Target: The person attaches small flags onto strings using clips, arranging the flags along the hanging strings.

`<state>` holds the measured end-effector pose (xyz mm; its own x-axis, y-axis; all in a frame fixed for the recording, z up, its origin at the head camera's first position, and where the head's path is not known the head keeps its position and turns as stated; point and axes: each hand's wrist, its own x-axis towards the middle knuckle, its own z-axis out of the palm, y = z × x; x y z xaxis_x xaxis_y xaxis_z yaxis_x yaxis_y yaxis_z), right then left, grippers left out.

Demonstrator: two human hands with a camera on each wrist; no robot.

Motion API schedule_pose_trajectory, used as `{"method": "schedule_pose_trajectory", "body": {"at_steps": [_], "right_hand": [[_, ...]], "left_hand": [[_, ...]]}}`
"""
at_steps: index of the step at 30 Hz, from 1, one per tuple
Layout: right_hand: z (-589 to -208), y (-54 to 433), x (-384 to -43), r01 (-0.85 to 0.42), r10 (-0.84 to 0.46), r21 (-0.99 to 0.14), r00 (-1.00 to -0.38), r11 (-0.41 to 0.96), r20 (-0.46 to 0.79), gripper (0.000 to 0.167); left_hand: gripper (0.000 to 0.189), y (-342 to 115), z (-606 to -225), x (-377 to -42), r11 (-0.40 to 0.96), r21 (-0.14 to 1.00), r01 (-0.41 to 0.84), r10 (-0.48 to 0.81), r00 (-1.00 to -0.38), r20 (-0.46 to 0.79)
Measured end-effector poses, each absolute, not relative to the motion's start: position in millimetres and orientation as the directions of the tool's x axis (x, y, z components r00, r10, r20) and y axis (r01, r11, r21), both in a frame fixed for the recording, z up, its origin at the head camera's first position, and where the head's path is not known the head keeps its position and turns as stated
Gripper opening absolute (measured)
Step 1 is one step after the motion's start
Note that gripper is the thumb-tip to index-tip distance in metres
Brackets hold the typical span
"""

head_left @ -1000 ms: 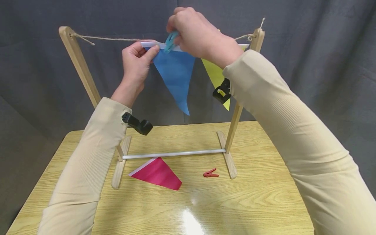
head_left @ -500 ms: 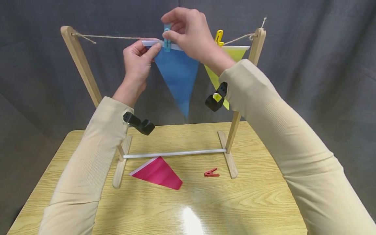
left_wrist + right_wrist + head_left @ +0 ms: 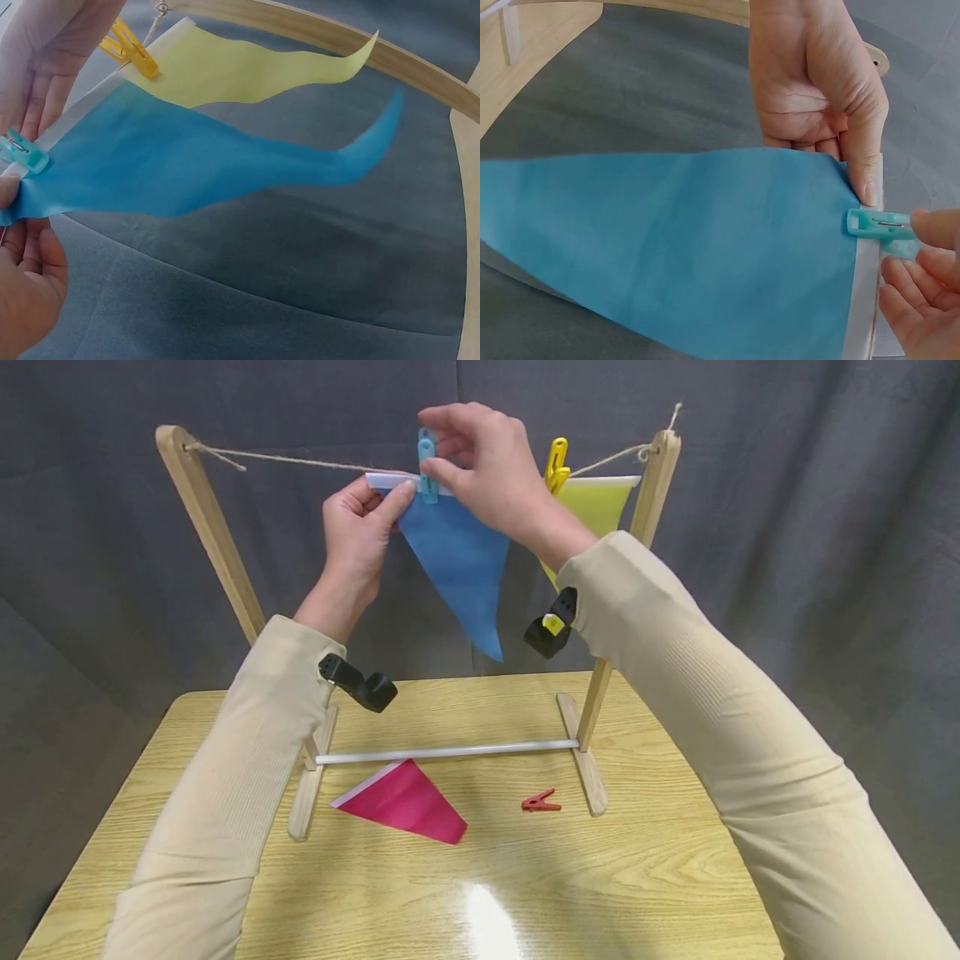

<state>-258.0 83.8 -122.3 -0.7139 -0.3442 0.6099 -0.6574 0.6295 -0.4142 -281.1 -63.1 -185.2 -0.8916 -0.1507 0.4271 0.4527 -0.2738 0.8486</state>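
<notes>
My left hand (image 3: 356, 543) pinches the white top edge of a blue pennant (image 3: 457, 552) at its left corner, where the twine runs. Across that edge stands a light-blue clothespin (image 3: 428, 485), its jaws closed on the pennant. My right hand (image 3: 491, 468) is right beside the clothespin, its fingers loosely bent and its thumb at the handles. In the right wrist view, the thumb tip meets the clothespin's (image 3: 866, 223) handle end, while the other fingers lie below it. Further right, a yellow pennant (image 3: 600, 506) hangs from a yellow clothespin (image 3: 556, 468).
A wooden frame (image 3: 213, 531) holds up the twine (image 3: 300, 461) between its posts. On the table (image 3: 637, 877), a pink pennant (image 3: 405, 802) lies before the white crossbar (image 3: 450, 752). A red clothespin (image 3: 540, 802) lies near the frame's right foot (image 3: 588, 777).
My right hand turned the tilted light-blue clothespin upright, then its thumb slid off the front handle. Both hands and the pennant's top edge have sunk slightly.
</notes>
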Motion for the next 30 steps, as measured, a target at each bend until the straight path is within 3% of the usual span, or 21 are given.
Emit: {"method": "schedule_pose_trajectory", "body": {"at_steps": [10,17,30], "right_hand": [[-125,89,-251,-0.665,-0.343,-0.394,-0.699,0.635,0.628,0.045],[-132,92,-236,-0.732,-0.372,-0.380,-0.638,0.566,0.674,0.042],[-147,103,-210,-0.794,-0.390,-0.426,-0.591,0.433,0.706,0.038]], "left_hand": [[0.005,-68,-196,-283,-0.258,0.869,0.421,-0.111,-0.907,0.407],[0.008,-75,-201,-284,-0.254,0.878,0.406,-0.078,-0.913,0.400],[0.009,-93,-219,-282,-0.214,0.896,0.389,-0.032,-0.920,0.392]]}}
